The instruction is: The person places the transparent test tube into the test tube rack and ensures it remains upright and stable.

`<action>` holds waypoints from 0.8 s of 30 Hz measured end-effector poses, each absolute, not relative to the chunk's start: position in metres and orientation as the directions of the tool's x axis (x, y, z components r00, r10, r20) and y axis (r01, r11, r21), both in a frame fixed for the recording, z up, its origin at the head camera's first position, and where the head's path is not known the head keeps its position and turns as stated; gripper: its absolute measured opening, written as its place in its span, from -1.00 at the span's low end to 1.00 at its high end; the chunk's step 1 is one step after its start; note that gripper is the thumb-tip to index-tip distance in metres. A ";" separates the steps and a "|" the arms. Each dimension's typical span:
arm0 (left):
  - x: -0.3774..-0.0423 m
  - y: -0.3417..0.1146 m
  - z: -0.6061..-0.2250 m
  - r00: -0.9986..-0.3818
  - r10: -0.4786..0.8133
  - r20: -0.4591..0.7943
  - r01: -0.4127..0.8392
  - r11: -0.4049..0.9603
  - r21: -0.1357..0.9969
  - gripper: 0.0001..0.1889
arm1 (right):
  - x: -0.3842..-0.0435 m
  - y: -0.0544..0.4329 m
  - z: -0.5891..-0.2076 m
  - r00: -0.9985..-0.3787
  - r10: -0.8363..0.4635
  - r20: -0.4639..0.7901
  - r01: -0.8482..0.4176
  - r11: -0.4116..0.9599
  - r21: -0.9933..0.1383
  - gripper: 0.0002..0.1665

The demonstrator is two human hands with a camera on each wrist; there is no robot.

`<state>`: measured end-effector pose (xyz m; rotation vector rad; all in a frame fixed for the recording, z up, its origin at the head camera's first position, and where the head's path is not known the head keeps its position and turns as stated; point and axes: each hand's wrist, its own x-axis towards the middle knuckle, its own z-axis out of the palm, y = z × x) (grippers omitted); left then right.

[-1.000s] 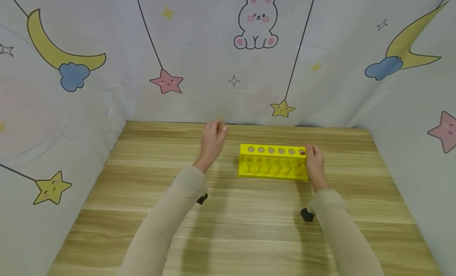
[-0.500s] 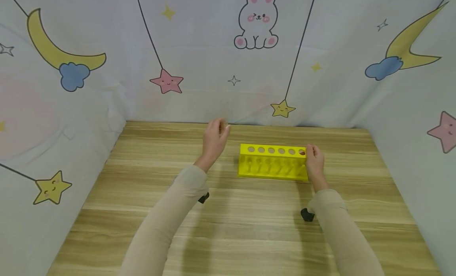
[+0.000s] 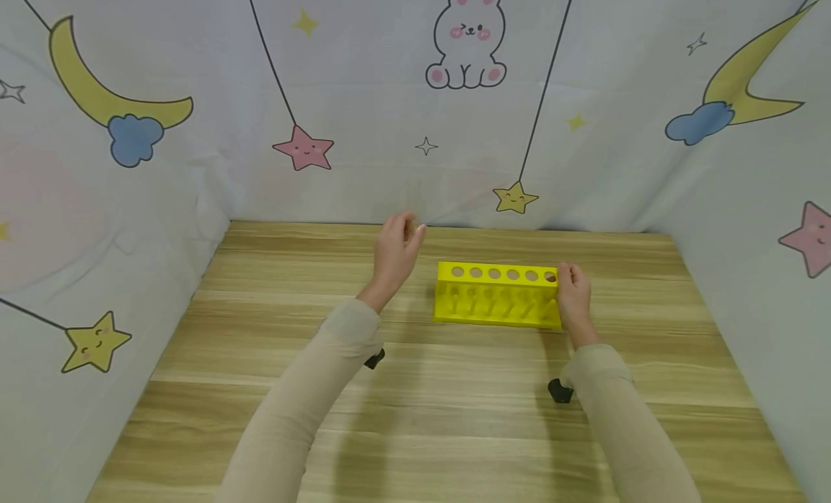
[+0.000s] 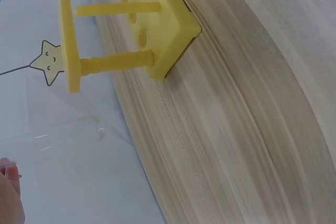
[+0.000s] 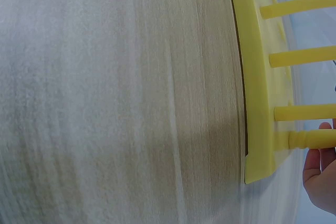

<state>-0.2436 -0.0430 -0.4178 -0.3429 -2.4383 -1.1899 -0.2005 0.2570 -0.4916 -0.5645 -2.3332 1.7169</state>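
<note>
Tube [image 4: 68, 132], pinched in the left grip [image 3: 396, 252], has edged nearer the yellow rack [image 3: 503, 281] to its right, narrowing the gap; the right grip [image 3: 574, 294] clasps the rack's end.

The right hand [image 5: 322, 183], partly out of view, seems to grip the end post [image 5: 304, 139] of the rack [image 5: 256, 98], which stands on the table [image 5: 126, 103].

Printed white cloth [image 3: 376, 77] backs a wood-grain tabletop [image 3: 467, 395]
</note>
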 end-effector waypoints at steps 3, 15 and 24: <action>-0.243 -0.042 -0.417 -0.889 0.045 0.455 0.387 0.603 0.697 -0.68 | -0.201 0.257 -0.492 -0.907 0.412 -0.085 0.198 0.241 -0.950 -0.65; -0.242 -0.037 -0.415 -0.874 0.052 0.484 0.420 0.583 0.695 -0.69 | -0.202 0.256 -0.491 -0.901 0.420 -0.109 0.220 0.225 -0.949 -0.67; -0.242 -0.033 -0.412 -0.867 0.057 0.494 0.436 0.565 0.700 -0.68 | -0.202 0.257 -0.492 -0.900 0.422 -0.112 0.221 0.220 -0.950 -0.69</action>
